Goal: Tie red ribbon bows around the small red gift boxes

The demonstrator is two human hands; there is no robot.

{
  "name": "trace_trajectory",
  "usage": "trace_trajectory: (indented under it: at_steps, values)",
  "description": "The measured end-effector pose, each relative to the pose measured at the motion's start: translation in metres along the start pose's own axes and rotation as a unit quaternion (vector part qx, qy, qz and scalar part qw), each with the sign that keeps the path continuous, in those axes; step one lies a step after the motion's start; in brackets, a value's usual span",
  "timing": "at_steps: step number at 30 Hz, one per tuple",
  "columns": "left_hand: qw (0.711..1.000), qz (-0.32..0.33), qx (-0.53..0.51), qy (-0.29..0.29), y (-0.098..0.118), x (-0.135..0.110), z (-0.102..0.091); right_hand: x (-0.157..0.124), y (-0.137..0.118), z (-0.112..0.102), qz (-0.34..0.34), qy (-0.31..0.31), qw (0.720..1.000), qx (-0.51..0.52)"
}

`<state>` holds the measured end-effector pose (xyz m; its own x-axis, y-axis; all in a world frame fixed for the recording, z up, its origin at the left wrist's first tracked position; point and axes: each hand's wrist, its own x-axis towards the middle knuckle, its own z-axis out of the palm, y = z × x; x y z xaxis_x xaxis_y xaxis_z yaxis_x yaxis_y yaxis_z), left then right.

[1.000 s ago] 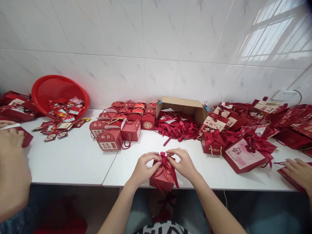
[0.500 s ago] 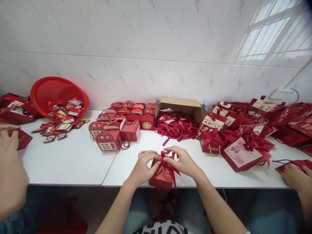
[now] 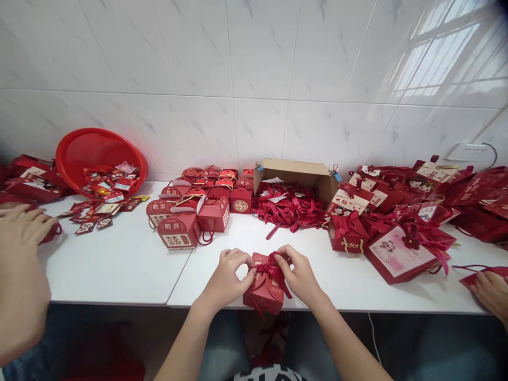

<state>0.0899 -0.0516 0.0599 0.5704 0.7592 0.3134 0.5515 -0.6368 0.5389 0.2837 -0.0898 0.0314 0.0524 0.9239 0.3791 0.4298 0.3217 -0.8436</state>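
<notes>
In front of me at the table's near edge sits a small red gift box, its top flaps folded closed. A dark red ribbon is tied in a bow on its top. My left hand pinches the left loop of the bow between thumb and fingertips. On the other side, my right hand pinches the right loop, fingers curled inward. One ribbon tail hangs down the box's right side, and another shows low on its front.
Several finished red boxes stand left of centre. Behind my hands, a cardboard box lies with ribbons spilling out. A red basin of packets is at left, gift bags at right. Other people's hands work at both sides.
My hands have gone from close together over the knot to either side of the bow, drawing its loops outward. The bow now lies wider and flatter. The hand at far left has shifted.
</notes>
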Motion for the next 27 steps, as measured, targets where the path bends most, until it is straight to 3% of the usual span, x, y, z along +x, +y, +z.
trace_trajectory:
  at_steps: [9, 21, 27]
  values:
    - [0.996, 0.002, -0.068, -0.051, 0.005, 0.003, 0.001, -0.003, -0.003, 0.011, -0.002, 0.007, 1.0, -0.029]
    - [0.986, 0.012, -0.159, -0.052, -0.003, 0.006, 0.009, -0.003, 0.001, 0.012, 0.014, -0.002, 1.0, -0.006]
    - [0.985, -0.017, -0.167, -0.023, -0.004, 0.008, 0.017, 0.0, -0.001, 0.008, 0.027, 0.016, 1.0, 0.004]
